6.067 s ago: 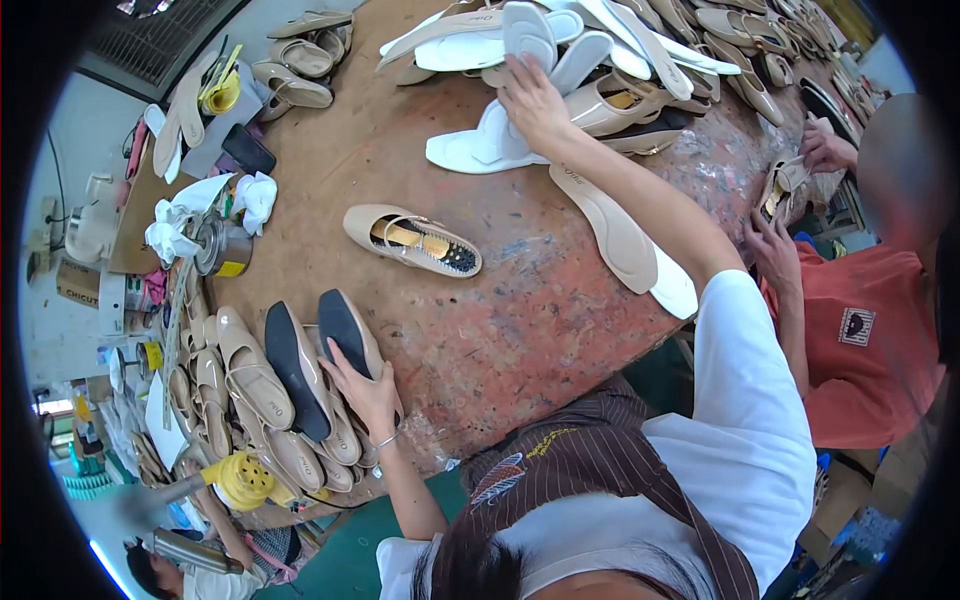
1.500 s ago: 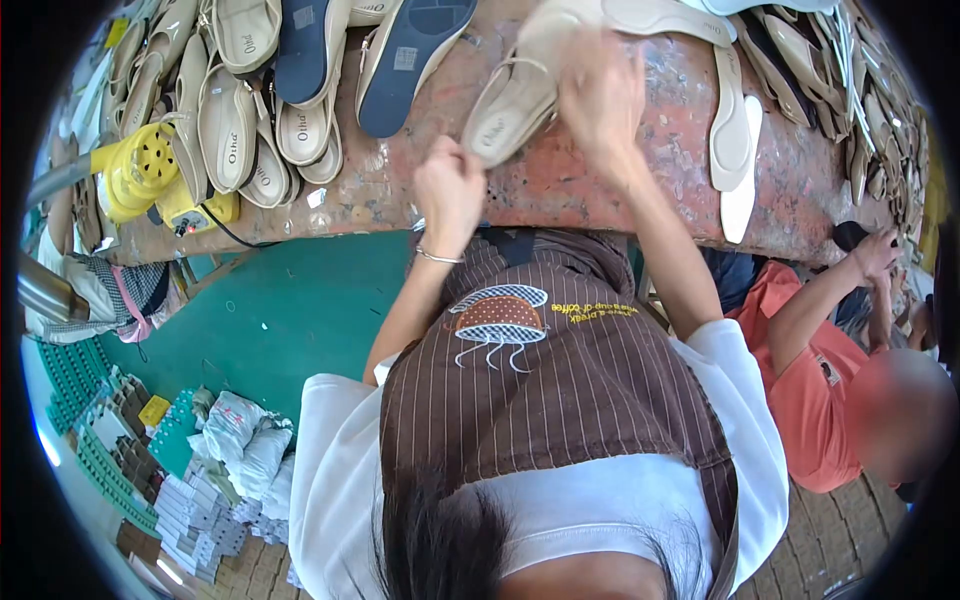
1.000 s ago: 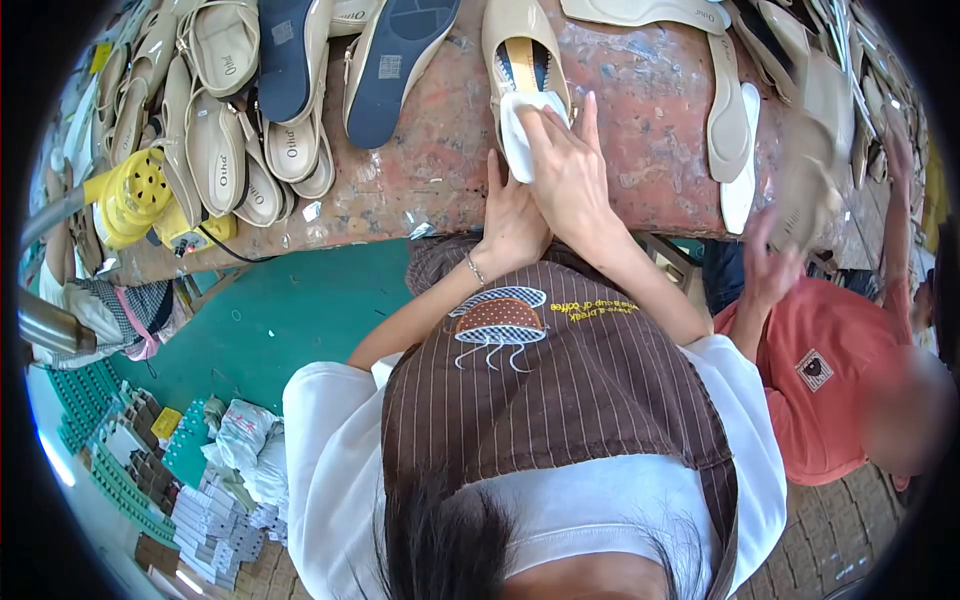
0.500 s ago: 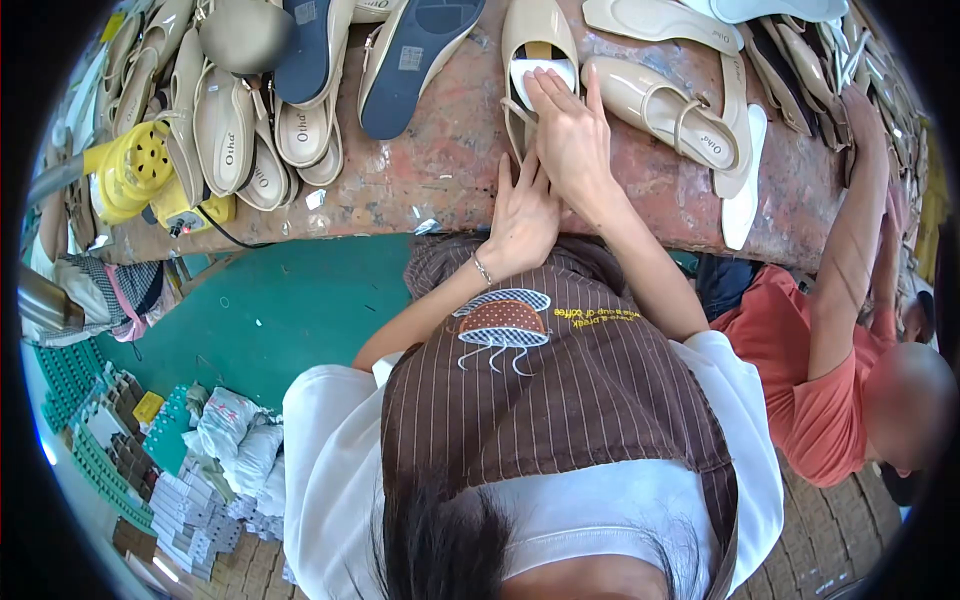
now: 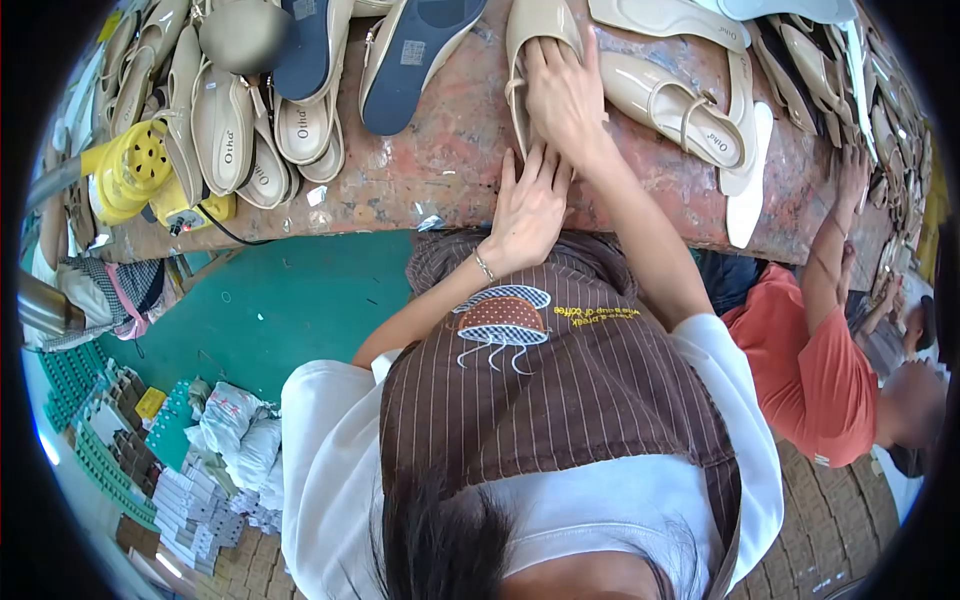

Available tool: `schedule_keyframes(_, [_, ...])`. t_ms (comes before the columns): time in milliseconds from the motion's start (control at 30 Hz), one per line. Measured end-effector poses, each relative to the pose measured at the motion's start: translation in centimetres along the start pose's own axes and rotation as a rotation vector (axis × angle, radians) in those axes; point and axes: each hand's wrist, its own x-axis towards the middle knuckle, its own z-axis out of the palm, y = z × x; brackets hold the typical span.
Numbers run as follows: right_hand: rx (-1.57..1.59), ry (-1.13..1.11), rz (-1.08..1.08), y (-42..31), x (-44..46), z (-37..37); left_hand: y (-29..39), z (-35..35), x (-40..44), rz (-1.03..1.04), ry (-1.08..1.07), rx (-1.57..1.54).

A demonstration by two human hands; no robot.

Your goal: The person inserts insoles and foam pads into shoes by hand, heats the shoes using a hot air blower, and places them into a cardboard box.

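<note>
A beige mary-jane shoe (image 5: 518, 45) lies on the table with its toe pointing away from me. My right hand (image 5: 565, 105) reaches into its opening, fingers stretched and flat, fingertips hidden under the upper. At the heel end, my left hand (image 5: 530, 212) has thumb and fingers around the back of the shoe, partly covered by my right wrist. Right of my right hand lies a matching shoe (image 5: 665, 105) marked "Otha". Beside it are a beige insole (image 5: 738, 120) and a white insole piece (image 5: 747, 190).
Several beige shoes (image 5: 222, 130) and dark-soled shoes (image 5: 405, 75) cover the worn red table (image 5: 400, 185) on the left. A yellow lamp-like device (image 5: 130, 170) stands at the left edge. A co-worker in a red shirt (image 5: 805, 370) reaches toward more shoes (image 5: 810, 65) at right.
My right hand's fingers have slid deeper into the shoe, and the white piece under them is now out of sight. The co-worker's arm has lowered at the right.
</note>
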Motion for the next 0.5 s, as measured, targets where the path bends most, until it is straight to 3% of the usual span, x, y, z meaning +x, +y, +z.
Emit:
schedule_keyframes(200, [0.05, 0.157, -0.062, -0.4, 0.2, -0.8, -0.4, -0.8, 0.2, -0.016, -0.037, -0.006])
schedule_keyframes(400, [0.012, -0.337, 0.045, -0.5, 2.8, -1.2, 0.0, -0.8, 0.1, -0.001, 0.056, 0.07])
schedule_keyframes(433, [0.012, -0.301, 0.038, -0.8, 2.7, -0.9, -0.2, -1.1, 0.3, 0.005, 0.083, 0.106])
schedule_keyframes(500, [-0.068, -0.099, 0.024, -1.4, 1.4, -0.1, -0.4, -1.8, 0.1, -0.02, -0.138, 0.041])
